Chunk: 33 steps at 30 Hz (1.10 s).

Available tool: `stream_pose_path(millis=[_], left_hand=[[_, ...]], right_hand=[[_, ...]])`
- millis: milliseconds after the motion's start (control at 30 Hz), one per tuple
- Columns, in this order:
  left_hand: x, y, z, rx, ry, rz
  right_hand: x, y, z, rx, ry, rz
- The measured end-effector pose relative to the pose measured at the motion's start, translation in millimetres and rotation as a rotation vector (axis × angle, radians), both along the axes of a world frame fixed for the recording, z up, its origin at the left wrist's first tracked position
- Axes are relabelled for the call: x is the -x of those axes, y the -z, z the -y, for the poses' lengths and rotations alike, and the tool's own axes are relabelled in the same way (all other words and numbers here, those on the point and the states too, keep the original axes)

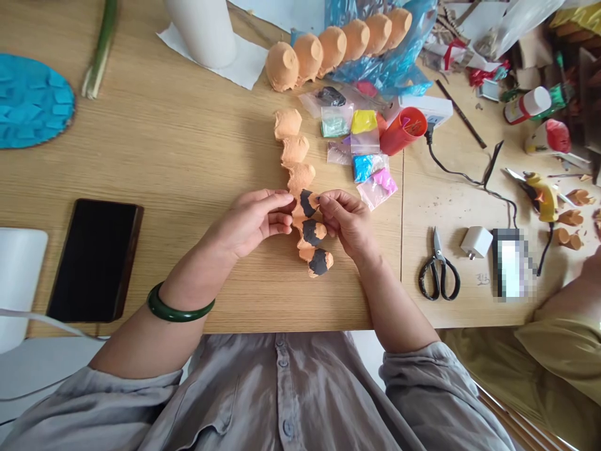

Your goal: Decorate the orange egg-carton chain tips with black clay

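Wooden table (178,163), pale grain, cluttered toward the right. At the far side a row of six orange domes (332,50) slants beside and over crumpled blue plastic (382,74). Nearer, mid-table, the orange strip (295,150) runs away from the person: six bumps, the three farthest bare, the nearest three partly coated black. A dark-screened device (96,260) lies well to the left.

Left hand (256,222) holds the strip's left edge lightly, thumb and fingertips close together beside the coated section. Right hand (346,222) opposite — thumb and forefinger pinched narrow at the tip of the farthest coated bump; cannot tell what sits between them. Black-handled scissors (439,266) to the right, blades ajar. Red cup (397,139) tilted beside the small coloured packets (364,122). Smallest noted: black patches (310,232), ragged-edged.
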<state>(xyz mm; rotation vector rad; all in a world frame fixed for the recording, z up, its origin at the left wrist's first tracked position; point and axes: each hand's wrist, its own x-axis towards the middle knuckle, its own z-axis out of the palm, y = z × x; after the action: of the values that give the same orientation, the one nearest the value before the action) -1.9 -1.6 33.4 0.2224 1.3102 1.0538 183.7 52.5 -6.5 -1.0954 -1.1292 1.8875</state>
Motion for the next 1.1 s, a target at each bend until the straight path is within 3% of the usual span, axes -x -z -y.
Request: stream_pose_path(millis=[100,233,500,733,933,1100], left_hand=[[-4.7,2.7,0.3,0.002,-0.017,0.093],[-11.5,6.9,2.2,-0.037,0.012,0.053],[-14.5,4.8,6.4,-0.149,0.036,0.060],[-20.6,3.4,10.1,-0.180,0.058,0.057],[-19.5,6.4,10.3,-0.177,0.062,0.034],[-17.7,6.8,8.9,-0.181,0.039,0.059]], right_hand=[[-0.1,1.0,0.1,-0.008,-0.020,-0.007],[-1.4,1.4,2.5,-0.089,-0.050,0.058],[-7.1,-12.8,14.9,-0.612,0.137,0.304],[-11.0,-10.0,18.3,-1.043,0.103,0.424],[-16.0,-3.5,14.9,-1.261,0.023,0.691],[-17.1,0.0,14.3,-1.436,0.018,0.748]])
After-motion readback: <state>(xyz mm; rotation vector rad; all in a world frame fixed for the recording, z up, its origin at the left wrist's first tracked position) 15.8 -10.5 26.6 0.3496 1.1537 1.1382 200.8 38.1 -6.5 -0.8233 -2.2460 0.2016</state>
